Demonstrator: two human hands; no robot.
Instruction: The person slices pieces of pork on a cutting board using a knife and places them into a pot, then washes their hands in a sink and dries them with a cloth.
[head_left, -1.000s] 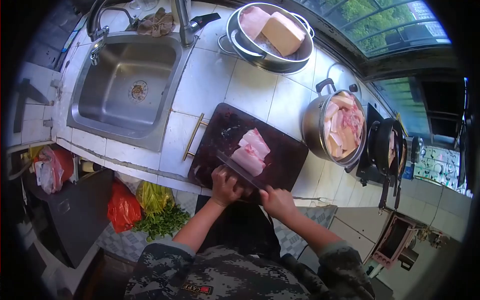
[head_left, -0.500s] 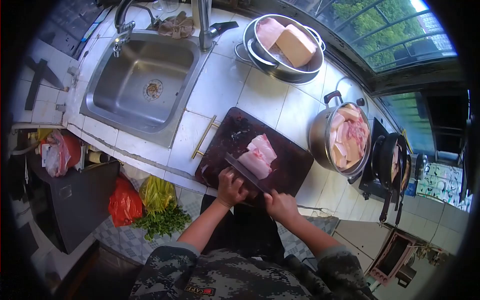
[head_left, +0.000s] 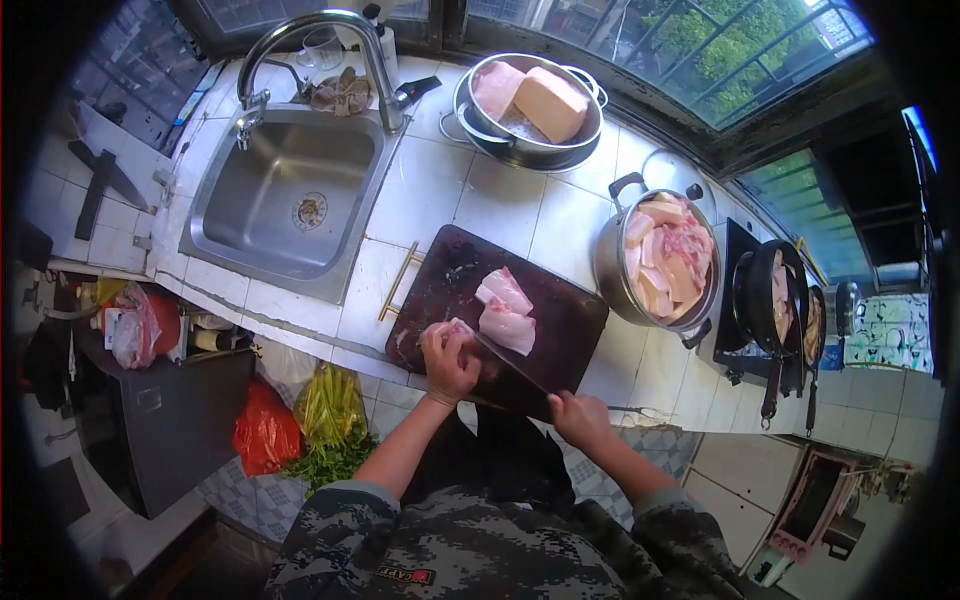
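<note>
My left hand [head_left: 449, 362] is curled over a piece of raw meat at the left of the dark cutting board [head_left: 570, 335]; a bit of pale meat shows above its fingers. In my right hand [head_left: 582, 420] is the handle of a knife [head_left: 514, 366], whose blade slants up and left across the board, close beside my left fingers. Two cut pieces of pale pink meat [head_left: 507, 328] lie beyond the blade, on the middle of the board. How much meat is beneath my left hand is hidden.
Behind the board stands a steel bowl [head_left: 597, 105] with large meat blocks. A pot [head_left: 612, 262] full of meat pieces is at the right, beside pans [head_left: 757, 300] on the stove. The sink [head_left: 215, 225] is at the left; a brass-coloured handle [head_left: 398, 283] edges the board.
The view has shifted. My left hand has moved up on the board, and meat now shows at its fingers. The knife's handle has moved a little right, away from my left hand.
</note>
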